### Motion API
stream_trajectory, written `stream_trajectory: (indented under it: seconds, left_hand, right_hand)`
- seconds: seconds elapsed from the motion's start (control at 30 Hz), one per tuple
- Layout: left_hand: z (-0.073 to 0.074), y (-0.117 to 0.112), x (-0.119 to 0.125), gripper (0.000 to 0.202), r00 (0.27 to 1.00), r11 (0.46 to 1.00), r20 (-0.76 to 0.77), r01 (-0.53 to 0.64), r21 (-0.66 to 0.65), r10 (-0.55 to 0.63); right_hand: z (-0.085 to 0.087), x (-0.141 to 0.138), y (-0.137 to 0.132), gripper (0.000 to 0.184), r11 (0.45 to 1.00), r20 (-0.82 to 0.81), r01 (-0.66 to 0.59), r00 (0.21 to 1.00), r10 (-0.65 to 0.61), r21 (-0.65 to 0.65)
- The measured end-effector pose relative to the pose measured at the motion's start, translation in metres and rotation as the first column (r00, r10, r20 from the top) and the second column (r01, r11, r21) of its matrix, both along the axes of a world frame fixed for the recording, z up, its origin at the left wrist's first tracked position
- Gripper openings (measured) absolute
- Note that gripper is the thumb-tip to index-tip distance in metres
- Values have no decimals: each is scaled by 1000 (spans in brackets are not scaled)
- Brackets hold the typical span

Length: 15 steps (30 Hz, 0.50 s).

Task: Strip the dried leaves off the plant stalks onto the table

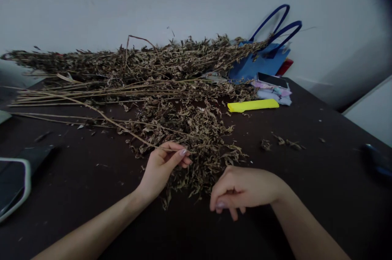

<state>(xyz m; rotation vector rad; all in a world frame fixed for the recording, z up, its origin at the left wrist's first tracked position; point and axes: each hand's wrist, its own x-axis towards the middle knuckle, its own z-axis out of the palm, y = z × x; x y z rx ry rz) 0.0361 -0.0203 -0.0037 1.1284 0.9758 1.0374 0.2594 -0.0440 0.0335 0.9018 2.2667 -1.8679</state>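
My left hand (167, 162) pinches a long, thin dried stem (119, 126) between thumb and fingers. The stem runs up and left from the hand across the table. Under and behind the hand lies a loose heap of dried leaves (196, 129), brown and crinkled. At the heap's lower right edge, my right hand (241, 188) hangs palm down, fingers curled toward the thumb. Whatever is between those fingertips, if anything, is hidden.
A large bundle of dried leafy stems (171, 61) lies along the wall, with bare stalks (61, 97) before it. Blue bag (260, 63), phone (272, 80) on cloth and yellow strip (253, 105) sit back right. A white-rimmed dark object (27, 178) lies left on the dark table (306, 178).
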Motion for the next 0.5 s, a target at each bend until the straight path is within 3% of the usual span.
stream_trajectory:
  seconds: [0.07,0.13,0.2,0.37,0.5]
  left_hand:
    - [-1,1,-1,10,1000,1000,-5,5,7,-5]
    - [-2,1,-1,10,1000,1000,-11,14,17,-14]
    - [-2,1,-1,10,1000,1000,-17,21,23,-21]
    - [-1,0,-1,10,1000,1000,-22,16,18,-15]
    - [1,-2,1,11,999,999,-44,26,20,-25]
  right_hand:
    - [-3,-3,2,26,981,23,4,1000,-8,194]
    - [-4,-5,7,23,905,14,97,994,-113,414]
    - [-4,-6,10,21,812,-32,230,967,-253,536]
    - [-3,-11,7,21,671,-175,536,830,-530,512]
    - [-10,-24,1,16,543,-325,684,719,-615,487]
